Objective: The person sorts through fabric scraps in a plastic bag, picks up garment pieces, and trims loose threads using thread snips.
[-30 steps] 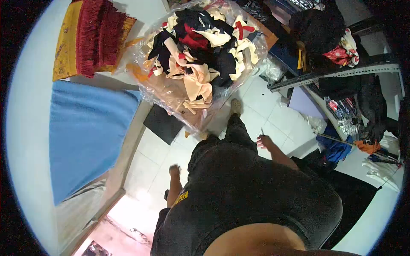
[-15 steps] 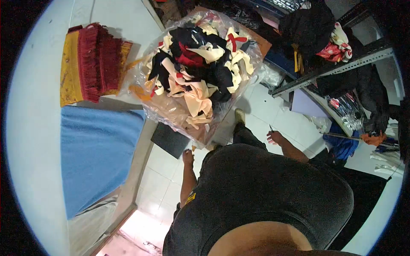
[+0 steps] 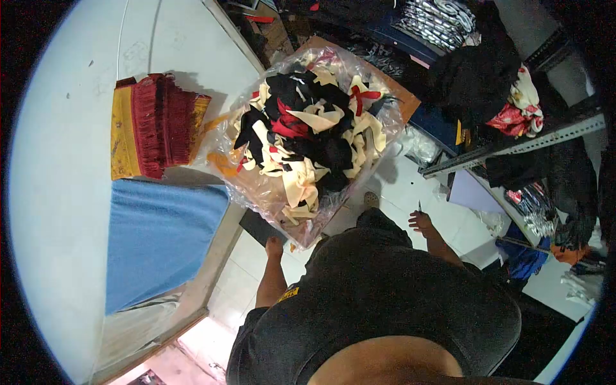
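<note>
My left hand (image 3: 274, 246) hangs low, just in front of the plastic-covered table or carton with the fabric scraps. Its fingers look curled, and nothing shows in them. My right hand (image 3: 421, 222) hangs out to the other side over the tiled floor. A thin dark pointed tool (image 3: 419, 207) sticks up from its fingers, too small to name for certain. Ahead, a heap of black, cream and red fabric scraps (image 3: 308, 128) lies on clear plastic sheeting (image 3: 256, 186). One foot (image 3: 371, 200) shows on the floor past my dark shirt.
On the left wall hang a yellow and maroon fringed cloth (image 3: 160, 125) and a blue towel (image 3: 160, 240). A perforated metal rack (image 3: 513, 149) with dark garments (image 3: 475, 70) stands on the right. White floor tiles (image 3: 391, 183) show between the heap and the rack.
The view has shifted, so the heap, cloths and rack sit lower and slightly further right. My left hand is a little further left in view. The pointed tool stays in my right hand.
</note>
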Action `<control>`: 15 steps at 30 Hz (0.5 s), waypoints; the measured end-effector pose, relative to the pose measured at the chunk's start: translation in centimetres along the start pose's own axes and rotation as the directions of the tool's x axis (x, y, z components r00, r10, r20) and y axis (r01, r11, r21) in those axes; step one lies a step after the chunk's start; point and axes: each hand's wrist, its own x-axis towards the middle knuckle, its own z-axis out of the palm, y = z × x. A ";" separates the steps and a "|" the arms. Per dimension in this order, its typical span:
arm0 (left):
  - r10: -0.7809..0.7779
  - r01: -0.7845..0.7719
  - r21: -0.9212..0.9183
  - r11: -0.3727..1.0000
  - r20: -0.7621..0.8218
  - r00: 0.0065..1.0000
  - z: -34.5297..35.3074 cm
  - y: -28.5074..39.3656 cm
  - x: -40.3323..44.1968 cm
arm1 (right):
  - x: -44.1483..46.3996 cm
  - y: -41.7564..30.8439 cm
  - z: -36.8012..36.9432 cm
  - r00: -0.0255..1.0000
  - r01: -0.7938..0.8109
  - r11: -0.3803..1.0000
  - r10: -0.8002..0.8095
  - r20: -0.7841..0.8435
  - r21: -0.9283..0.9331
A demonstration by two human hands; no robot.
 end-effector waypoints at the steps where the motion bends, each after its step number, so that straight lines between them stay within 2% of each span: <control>1: -0.007 0.007 -0.003 1.000 -0.006 1.000 0.4 0.9 -0.5 | 0.4 0.2 -0.4 0.997 -0.062 0.998 0.062 -0.036 -0.004; 3: 0.119 -0.197 -0.182 0.963 -0.368 0.922 0.4 3.0 -2.6 | -1.5 -1.8 1.9 0.964 -0.184 0.965 0.140 -0.225 -0.187; 4: 0.103 -0.182 -0.183 0.966 -0.372 0.923 0.1 4.4 -3.7 | -1.5 -1.9 1.7 0.958 -0.219 0.958 0.175 -0.228 -0.184; 6: 0.018 -0.260 -0.244 0.934 -0.695 0.719 0.1 8.2 -5.0 | -2.3 -2.1 0.6 0.959 -0.236 0.942 0.186 -0.215 -0.237; 7: 0.007 -0.255 -0.253 0.933 -0.698 0.716 0.2 9.9 -5.1 | -2.7 -2.6 0.1 0.960 -0.242 0.931 0.189 -0.206 -0.273; 9: -0.017 -0.307 -0.262 0.915 -0.786 0.618 0.1 13.1 -4.5 | -3.5 -4.3 -0.9 0.962 -0.239 0.925 0.183 -0.204 -0.296; 11: 0.025 -0.399 -0.356 0.845 -0.719 0.695 -1.4 19.4 -6.4 | -1.1 -4.1 -4.1 0.956 -0.255 0.949 0.218 -0.194 -0.187; 12: -0.044 -0.419 -0.668 0.615 -0.560 0.828 -1.5 21.4 -5.4 | 2.9 -2.8 -8.1 0.986 -0.164 0.984 0.161 -0.036 -0.077; 13: 0.145 -0.431 -0.318 0.845 -0.639 0.755 -1.1 21.8 -3.6 | 5.1 -0.5 -10.8 0.989 -0.100 0.994 0.093 0.112 0.055; 14: 0.192 -0.488 -0.362 0.794 -0.612 0.768 -1.4 24.3 -4.0 | 1.8 -3.3 -7.2 0.986 -0.066 0.997 0.061 -0.152 -0.030; 15: 0.224 -0.493 -0.444 0.748 -0.530 0.818 -0.6 24.7 -1.3 | 0.6 -3.5 -5.9 0.977 0.125 0.992 -0.127 -0.169 -0.023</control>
